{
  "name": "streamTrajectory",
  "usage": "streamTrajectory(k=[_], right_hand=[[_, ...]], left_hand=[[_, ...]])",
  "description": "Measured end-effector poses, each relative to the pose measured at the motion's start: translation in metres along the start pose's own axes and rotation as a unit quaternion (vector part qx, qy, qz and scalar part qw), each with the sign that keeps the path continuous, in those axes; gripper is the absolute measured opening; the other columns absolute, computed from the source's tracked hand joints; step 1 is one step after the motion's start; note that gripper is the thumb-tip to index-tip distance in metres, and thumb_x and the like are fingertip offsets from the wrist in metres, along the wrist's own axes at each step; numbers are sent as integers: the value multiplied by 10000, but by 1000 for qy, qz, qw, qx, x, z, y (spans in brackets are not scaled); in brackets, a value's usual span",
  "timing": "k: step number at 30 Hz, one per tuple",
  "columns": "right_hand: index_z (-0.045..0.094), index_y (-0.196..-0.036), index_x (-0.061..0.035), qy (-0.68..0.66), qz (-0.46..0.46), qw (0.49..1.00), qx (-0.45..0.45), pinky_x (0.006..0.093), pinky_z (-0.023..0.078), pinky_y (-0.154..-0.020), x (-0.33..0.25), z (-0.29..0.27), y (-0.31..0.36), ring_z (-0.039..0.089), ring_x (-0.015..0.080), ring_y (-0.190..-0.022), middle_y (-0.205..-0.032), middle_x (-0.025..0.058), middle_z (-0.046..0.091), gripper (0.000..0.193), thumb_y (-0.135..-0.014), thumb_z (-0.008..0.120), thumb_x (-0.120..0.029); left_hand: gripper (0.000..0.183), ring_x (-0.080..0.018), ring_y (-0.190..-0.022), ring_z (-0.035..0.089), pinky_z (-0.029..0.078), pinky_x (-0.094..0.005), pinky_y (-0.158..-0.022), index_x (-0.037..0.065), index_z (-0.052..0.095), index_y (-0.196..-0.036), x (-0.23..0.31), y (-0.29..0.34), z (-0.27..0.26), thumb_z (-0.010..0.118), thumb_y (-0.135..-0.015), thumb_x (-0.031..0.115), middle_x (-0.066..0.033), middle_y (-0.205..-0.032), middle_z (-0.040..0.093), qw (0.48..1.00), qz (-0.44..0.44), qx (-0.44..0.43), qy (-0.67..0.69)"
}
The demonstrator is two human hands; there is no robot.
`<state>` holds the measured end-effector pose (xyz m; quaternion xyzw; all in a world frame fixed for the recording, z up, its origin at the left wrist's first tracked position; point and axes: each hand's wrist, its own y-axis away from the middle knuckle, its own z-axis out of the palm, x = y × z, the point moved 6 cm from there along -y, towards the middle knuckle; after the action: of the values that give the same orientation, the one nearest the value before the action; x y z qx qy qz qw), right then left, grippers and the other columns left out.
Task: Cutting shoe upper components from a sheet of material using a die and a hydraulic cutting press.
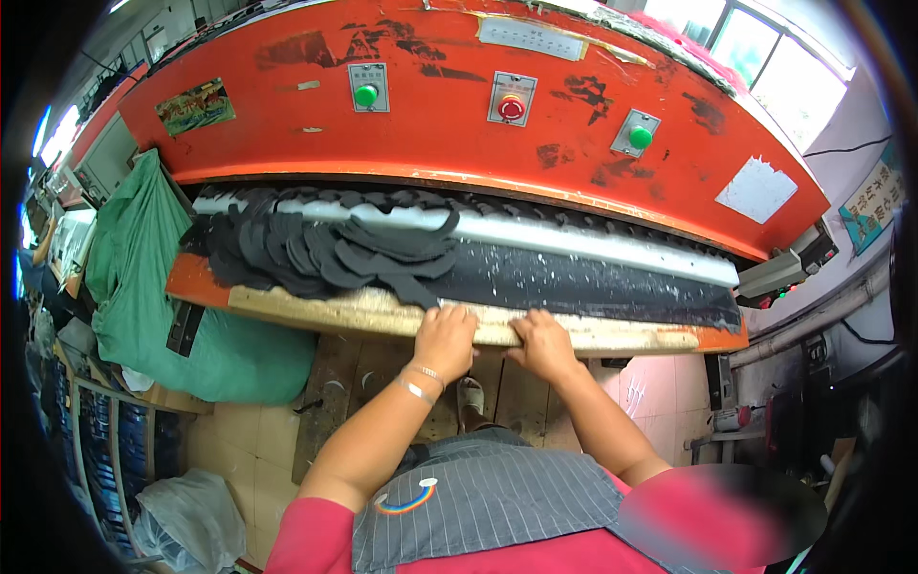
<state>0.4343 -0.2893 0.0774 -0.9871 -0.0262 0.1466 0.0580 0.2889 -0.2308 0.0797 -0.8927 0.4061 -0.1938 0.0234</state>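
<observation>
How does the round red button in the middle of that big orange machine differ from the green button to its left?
The round red button sits in a yellow ring; the round green button has no ring. The red one lies near the middle of the orange machine front, the green one further left. Both are mounted on small grey square plates, well above the person's left hand and right hand.
</observation>
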Motion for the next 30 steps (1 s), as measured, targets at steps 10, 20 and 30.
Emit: streamTrajectory(k=[10, 20, 30], right_hand=[[658, -1033, -25, -174, -81, 980, 49, 417, 485, -855, 25, -51, -181, 589, 349, -1003, -1047, 163, 643, 242, -846, 641, -178], [664, -766, -67, -176, -158, 958, 162, 387, 451, -744, 42, 33, -218, 557, 275, -834, -812, 72, 600, 121, -753, 723, -171], [570, -1002, -23, -595, 3, 790, 152, 252, 450, -818, 66, -25, -127, 540, 92, -884, -951, 13, 603, 169, -870, 663, -75]], left_hand=[[315, -320, -985, 580, 418, -425, -917, 39, 664, -1032, -60, -134, -71, 678, -820, 272, -124, -1026, 643, 986, -19, 103, 130], [723, -265, -1392, 323, 230, -455, -1146, 30, 423, -1388, -110, -88, 33, 709, -787, 313, -127, -1498, 353, 997, -64, -38, 4], [931, -334, -1385, 312, 171, -511, -1139, -22, 316, -1437, -82, -106, -2, 652, -794, 561, -213, -1450, 377, 983, 10, 128, 127]])
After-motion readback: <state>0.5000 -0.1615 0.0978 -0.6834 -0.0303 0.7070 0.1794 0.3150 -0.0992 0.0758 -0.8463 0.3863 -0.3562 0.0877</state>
